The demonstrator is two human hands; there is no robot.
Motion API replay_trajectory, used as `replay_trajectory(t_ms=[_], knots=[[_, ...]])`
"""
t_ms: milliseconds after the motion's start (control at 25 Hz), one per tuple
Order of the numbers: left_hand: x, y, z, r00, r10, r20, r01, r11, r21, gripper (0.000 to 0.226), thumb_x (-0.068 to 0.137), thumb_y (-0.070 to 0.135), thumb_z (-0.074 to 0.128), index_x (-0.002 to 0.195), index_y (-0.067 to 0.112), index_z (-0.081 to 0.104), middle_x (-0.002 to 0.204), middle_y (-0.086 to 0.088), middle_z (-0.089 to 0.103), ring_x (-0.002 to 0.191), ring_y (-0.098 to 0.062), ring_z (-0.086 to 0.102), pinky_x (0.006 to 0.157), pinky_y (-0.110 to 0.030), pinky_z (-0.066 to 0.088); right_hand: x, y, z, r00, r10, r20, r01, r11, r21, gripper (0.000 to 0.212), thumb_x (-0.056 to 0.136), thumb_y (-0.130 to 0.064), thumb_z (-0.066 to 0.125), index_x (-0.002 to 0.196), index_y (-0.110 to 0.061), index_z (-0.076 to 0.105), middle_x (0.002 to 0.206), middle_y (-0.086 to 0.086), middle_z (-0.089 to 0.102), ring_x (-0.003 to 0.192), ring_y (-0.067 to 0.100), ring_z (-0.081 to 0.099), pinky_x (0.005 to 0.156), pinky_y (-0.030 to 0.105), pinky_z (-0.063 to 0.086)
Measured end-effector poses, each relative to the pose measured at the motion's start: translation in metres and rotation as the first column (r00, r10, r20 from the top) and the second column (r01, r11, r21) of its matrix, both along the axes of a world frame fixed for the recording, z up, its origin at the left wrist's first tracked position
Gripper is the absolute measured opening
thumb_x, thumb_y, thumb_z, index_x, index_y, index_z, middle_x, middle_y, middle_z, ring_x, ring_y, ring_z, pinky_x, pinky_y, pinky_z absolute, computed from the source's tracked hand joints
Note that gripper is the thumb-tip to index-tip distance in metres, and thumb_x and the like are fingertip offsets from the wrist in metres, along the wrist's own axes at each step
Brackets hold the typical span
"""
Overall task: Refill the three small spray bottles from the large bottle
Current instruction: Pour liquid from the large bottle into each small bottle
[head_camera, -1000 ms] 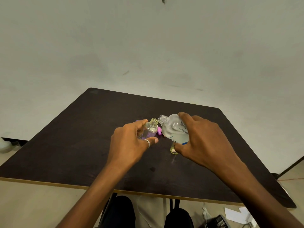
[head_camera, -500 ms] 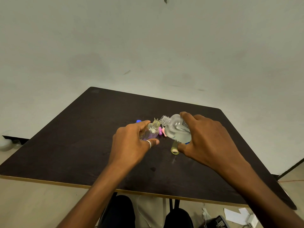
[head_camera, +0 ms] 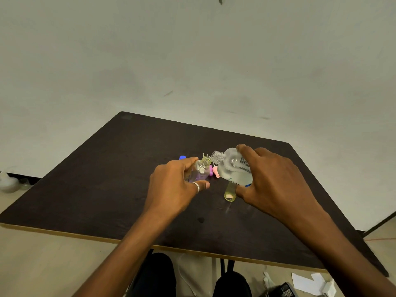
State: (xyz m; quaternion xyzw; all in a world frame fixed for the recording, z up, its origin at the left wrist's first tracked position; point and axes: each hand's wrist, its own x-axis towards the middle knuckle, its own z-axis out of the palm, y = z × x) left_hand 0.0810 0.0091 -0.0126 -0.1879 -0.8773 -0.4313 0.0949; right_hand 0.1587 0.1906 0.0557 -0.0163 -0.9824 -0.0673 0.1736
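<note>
My left hand [head_camera: 174, 192] grips a small clear spray bottle [head_camera: 200, 171] with an open yellowish threaded neck, tilted toward the right. My right hand [head_camera: 276, 183] holds the large clear bottle [head_camera: 233, 166], tipped left so its open mouth sits just beside and above the small bottle's neck. Clear liquid lies in the large bottle's lower side. A small yellow-green bottle [head_camera: 230, 192] lies on its side on the dark table [head_camera: 102, 183], partly under my right hand. Pink and purple pieces [head_camera: 215, 171] and a blue piece [head_camera: 182, 157] lie behind the bottles, mostly hidden.
The table's front edge runs just above my knees. Behind the table rises a plain wall. White papers and a dark device [head_camera: 304, 284] lie on the floor at the lower right. A pale object [head_camera: 8, 182] sits on the floor at the far left.
Both hands have stayed nearly in place. The large bottle's mouth has come slightly closer to the small bottle's neck, and a blue piece shows behind my left hand.
</note>
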Motion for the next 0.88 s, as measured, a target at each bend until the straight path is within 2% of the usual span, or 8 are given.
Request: replay_trajectory(t_ms=[400, 880], knots=[[0.0013, 0.0002, -0.0003, 1.000, -0.012, 0.013, 0.012, 1.000, -0.003, 0.065, 0.072, 0.049, 0.082, 0.131, 0.030, 0.063, 0.114, 0.008, 0.073, 0.099, -0.008, 0.067, 0.091, -0.030, 0.055, -0.0010, 0.0038, -0.0028, 1.000, 0.003, -0.005, -0.002, 1.000, 0.027, 0.082, 0.072, -0.050, 0.071, 0.141, -0.033, 0.031, 0.113, -0.004, 0.059, 0.094, 0.022, 0.060, 0.069, 0.029, 0.046], [0.0028, -0.0002, 0.0023, 0.999, -0.039, 0.024, 0.039, 0.999, 0.017, 0.054, 0.073, 0.047, 0.082, 0.123, 0.033, 0.068, 0.101, 0.010, 0.075, 0.088, -0.008, 0.067, 0.083, -0.031, 0.056, -0.0006, 0.0048, -0.0018, 1.000, 0.009, -0.015, -0.009, 0.999, 0.039, 0.083, 0.071, -0.046, 0.073, 0.142, -0.032, 0.032, 0.113, -0.003, 0.060, 0.094, 0.022, 0.060, 0.069, 0.030, 0.047]])
